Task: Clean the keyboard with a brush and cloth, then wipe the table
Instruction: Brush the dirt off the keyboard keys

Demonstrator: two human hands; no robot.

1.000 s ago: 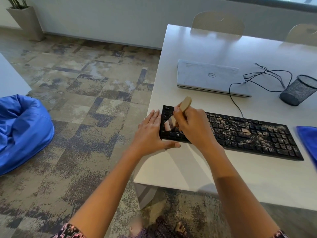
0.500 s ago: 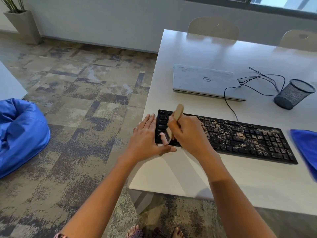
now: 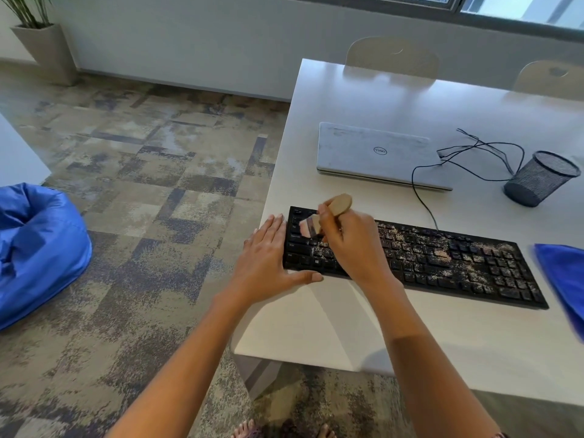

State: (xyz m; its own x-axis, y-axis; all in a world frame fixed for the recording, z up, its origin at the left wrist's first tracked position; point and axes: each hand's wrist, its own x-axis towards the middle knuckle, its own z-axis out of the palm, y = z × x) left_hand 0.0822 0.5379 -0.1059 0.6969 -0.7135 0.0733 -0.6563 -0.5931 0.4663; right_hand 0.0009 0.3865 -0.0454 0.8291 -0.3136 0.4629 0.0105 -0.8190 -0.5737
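White table point(image 3: 474, 343) on patterned carpet. Left hand point(image 3: 268, 260): flat, fingers straight, braced against the left end of the keyboard point(image 3: 442, 263); right hand point(image 3: 350, 245): wrapped around a wooden brush point(image 3: 339, 204), bristles on the upper-left keys. Keyboard: black, dust-strewn, near the front edge; blue cloth point(image 3: 565, 273) at its 3 o'clock, closed laptop point(image 3: 373, 153) at 12, mesh cup point(image 3: 537, 178) at 2.

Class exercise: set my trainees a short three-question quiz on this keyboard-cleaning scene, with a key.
1. True or false: the left hand rests open at the left end of the black dust-covered keyboard.
2. What holds the wooden-handled brush in its grip? A the right hand; B the left hand; C nothing.
3. Fill in: the blue cloth lies on the white table at the keyboard's ____ end.
Key: 1 true; 2 A; 3 right.
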